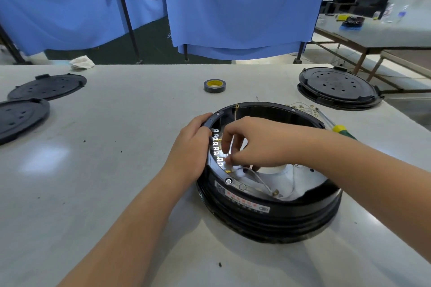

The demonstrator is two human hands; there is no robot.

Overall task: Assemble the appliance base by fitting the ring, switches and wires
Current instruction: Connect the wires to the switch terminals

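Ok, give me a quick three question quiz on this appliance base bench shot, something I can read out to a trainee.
1. True or false: the roll of tape lies inside the appliance base.
2. Which hand grips the outside of the base's rim: A) left hand B) right hand?
3. Fill in: the screwdriver with the yellow and green handle lies on the table to the ____ of the base.

Key: 1 false, the tape sits on the table beyond the base. 2 A; the right hand reaches inside, fingers at the row of metal terminals. 3 right.
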